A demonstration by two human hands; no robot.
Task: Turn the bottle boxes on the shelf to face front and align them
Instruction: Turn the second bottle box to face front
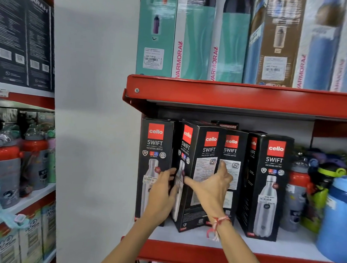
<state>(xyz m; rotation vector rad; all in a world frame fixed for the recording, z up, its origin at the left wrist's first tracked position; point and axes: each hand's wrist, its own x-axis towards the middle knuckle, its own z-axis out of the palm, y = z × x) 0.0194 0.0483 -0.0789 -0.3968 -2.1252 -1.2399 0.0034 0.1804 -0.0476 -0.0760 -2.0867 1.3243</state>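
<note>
Several black Cello Swift bottle boxes stand on the white shelf [233, 242] with a red front edge. The leftmost box [155, 146] and the rightmost box [269, 174] show their bottle picture to the front. Between them the second box [202, 150] is twisted corner-out, with its text side toward me. A third box [234, 153] behind it also shows a text side. My left hand [163, 192] holds the twisted box's left face. My right hand [212, 186] grips its right face, with the fingers reaching between it and the third box.
An upper red shelf [229, 96] carries tall teal and blue Varmora boxes close above. Loose bottles [298, 194] and a blue jug [336, 219] crowd the shelf's right end. A white wall [94, 128] lies to the left, then another rack [21, 185] with bottles.
</note>
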